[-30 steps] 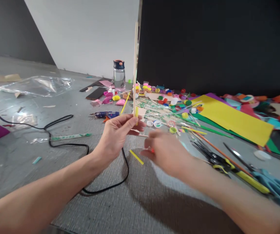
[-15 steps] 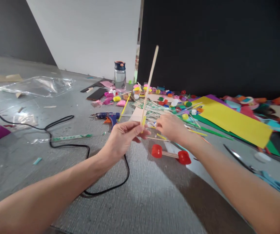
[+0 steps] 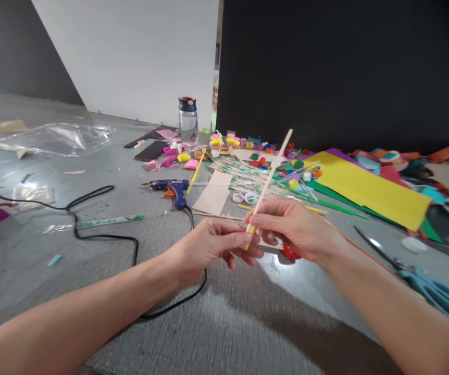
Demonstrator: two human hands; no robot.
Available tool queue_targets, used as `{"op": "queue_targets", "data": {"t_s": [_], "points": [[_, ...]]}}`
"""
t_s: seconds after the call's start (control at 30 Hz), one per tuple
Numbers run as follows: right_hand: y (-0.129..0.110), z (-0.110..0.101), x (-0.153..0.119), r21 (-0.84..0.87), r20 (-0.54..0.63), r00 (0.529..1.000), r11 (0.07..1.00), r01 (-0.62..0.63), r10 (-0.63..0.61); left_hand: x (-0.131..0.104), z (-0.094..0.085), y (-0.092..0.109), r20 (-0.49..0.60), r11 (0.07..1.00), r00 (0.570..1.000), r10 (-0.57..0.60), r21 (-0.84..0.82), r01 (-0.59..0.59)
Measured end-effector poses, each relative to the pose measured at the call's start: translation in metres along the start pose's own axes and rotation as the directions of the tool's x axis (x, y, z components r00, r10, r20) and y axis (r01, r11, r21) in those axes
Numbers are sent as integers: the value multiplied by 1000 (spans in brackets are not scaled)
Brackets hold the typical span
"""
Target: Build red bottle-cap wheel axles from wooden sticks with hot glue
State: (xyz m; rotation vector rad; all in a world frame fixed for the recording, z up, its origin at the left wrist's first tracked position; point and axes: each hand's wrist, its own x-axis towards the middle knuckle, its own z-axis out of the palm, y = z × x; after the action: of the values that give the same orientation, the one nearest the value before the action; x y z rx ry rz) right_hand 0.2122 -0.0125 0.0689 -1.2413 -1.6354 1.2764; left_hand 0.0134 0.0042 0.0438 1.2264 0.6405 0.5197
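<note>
Between both hands, tilted up and to the right, is a thin pale wooden stick (image 3: 268, 181) with a short yellow straw piece (image 3: 249, 235) around its lower end. My left hand (image 3: 216, 240) pinches the yellow piece between thumb and fingers. Just above it, my right hand (image 3: 292, 225) is closed on the stick near the top of the straw piece. Beneath the right hand lies a red-ended stick piece (image 3: 290, 253), partly hidden by the fingers. A blue glue gun (image 3: 177, 191) rests on the table behind the left hand.
A black cord (image 3: 134, 245) loops across the left side. Blue-handled scissors (image 3: 420, 284) lie at right. Behind stand a water bottle (image 3: 188, 122), scattered bottle caps (image 3: 258, 160), wrapped straws (image 3: 248, 179), a pale card (image 3: 214, 192) and yellow sheets (image 3: 373, 187).
My right hand has come from the straws and caps to take hold of the stick beside my left hand. The stick has moved lower and right and leans more to the right.
</note>
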Motion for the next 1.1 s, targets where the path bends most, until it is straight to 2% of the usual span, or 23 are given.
{"op": "queue_targets", "data": {"t_s": [0.13,0.3,0.6,0.77,1.0,1.1], "points": [[1,4,-9,76,-16,999,997,-30,31,-3,0,2,89,996,993,-79,-22,81],[1,7,-16,48,-40,999,999,-20,22,-3,-2,1,111,992,987,-116,-35,120],[-1,13,-19,-16,-64,998,1000,9,-10,-2,4,-5,11,987,1000,-13,161,11],[0,15,-19,5,-78,997,1000,7,-6,-4,7,-6,-42,991,999,30,132,-24],[-4,-4,-22,95,-92,994,994,-54,63,-5,11,-2,9,999,1000,-1,45,1],[-4,-5,-25,71,-55,997,996,-52,56,-6,11,-1,10,999,1000,-10,33,10]]}}
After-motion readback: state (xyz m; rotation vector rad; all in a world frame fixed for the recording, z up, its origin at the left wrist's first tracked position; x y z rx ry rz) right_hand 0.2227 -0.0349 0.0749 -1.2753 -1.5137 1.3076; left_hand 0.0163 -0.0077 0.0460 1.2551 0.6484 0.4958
